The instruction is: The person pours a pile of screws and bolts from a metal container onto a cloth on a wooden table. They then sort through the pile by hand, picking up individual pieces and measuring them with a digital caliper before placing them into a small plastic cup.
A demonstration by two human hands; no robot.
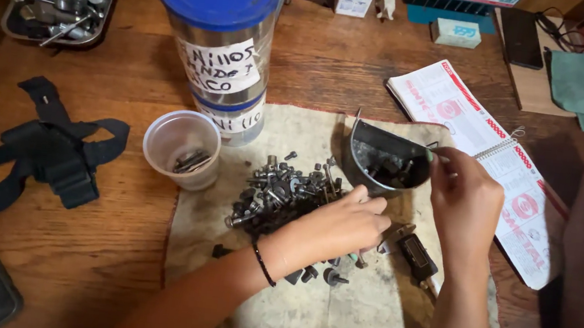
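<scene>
Left hand (332, 227) on screws (278, 192), right hand (464, 206) grips bowl (388, 160)

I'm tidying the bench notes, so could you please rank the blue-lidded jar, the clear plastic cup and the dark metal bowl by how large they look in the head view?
1. blue-lidded jar, though it rises toward the camera.
2. dark metal bowl
3. clear plastic cup; these two look close, so unsure.

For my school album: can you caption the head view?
Two hands sort a pile of screws on a cloth.
</scene>
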